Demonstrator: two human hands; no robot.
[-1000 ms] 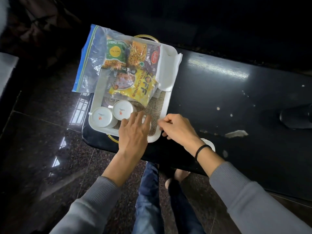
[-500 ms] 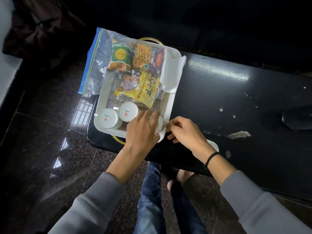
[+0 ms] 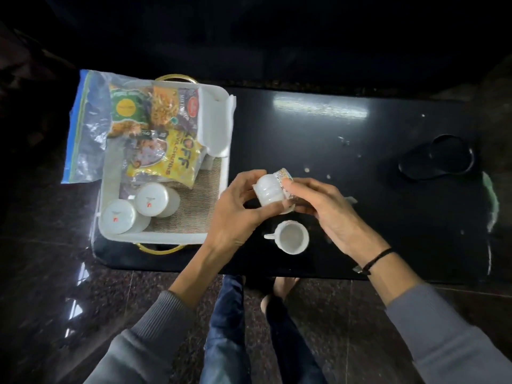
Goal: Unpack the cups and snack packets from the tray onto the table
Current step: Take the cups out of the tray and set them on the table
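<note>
Black table [image 3: 332,162], white tray [image 3: 166,236] at left. Just right of tray, above table: tipped cup [image 3: 267,189], axis left-right, mouth probably rightward. Left hand [image 3: 235,214] curled round base, right hand [image 3: 329,212] pinching rim. Directly below, second cup [image 3: 293,238], upright.

I've got both hands together in front of me, meeting on one cup [image 3: 268,193]. Left hand [image 3: 235,214]: fingers curled, thumb over the top of the cup's base end, the rest wrapped underneath. Right hand [image 3: 327,214]: just right of the left, thumb on the rim end, fingers curled below. The fingertips of the two hands look near each other under it. Forearms bare, angled inward. Grey sleeves [image 3: 155,328] end mid-forearm. Black band [image 3: 377,258] on the right wrist.
</note>
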